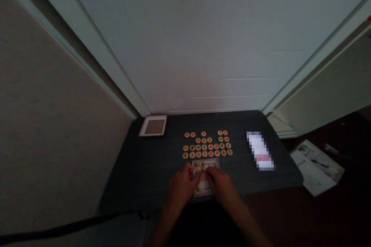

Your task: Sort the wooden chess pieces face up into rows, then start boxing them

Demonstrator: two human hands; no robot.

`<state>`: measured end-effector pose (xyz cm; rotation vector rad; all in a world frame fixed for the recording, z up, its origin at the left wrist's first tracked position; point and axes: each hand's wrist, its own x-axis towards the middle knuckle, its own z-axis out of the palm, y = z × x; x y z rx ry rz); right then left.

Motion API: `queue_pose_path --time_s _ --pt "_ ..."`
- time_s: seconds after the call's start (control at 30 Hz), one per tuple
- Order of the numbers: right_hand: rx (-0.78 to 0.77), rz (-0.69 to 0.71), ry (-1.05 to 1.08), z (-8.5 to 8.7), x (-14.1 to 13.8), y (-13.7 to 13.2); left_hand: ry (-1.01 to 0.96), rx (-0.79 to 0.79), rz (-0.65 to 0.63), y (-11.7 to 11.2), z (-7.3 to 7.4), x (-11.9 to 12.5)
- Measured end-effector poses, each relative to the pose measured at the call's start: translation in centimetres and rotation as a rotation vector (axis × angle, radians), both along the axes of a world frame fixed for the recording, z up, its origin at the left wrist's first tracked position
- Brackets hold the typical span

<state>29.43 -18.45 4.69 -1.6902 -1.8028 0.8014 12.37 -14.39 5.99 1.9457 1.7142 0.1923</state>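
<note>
A shallow white box (pixel 218 162) sits at the front edge of the table with several round Chinese chess pieces (pixel 201 164) along its left side. My left hand (pixel 181 185) is at the box's left edge, thumb and fingers closed about a piece inside. From the right, my right hand (pixel 222 183) reaches over the box, its fingertips pinched at a piece close to my left thumb. Fingers partly cover both pieces. Just beyond the box, more round pieces (pixel 204 154) with red or black characters lie flat in rows.
The dark table (pixel 136 170) stands against a pale door panel (pixel 185 38). A tray-like box lid (pixel 141 131) lies at the back left. A blurred-out, bright oblong object (pixel 260 150) lies on the right. Beyond the table's right edge, a white box (pixel 315 170) is on the floor.
</note>
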Motion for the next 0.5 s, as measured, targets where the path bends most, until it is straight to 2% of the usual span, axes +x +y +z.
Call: queue_pose_path --time_s 0.23,0.5 --pt "0.054 -0.046 0.116 0.4 1.0 -1.0 -0.024 -0.041 0.021 0.3 0.2 -0.1" --pt "0.102 -0.225 0.111 1.0 4.8 -0.6 0.026 -0.088 0.047 0.6 1.0 0.4"
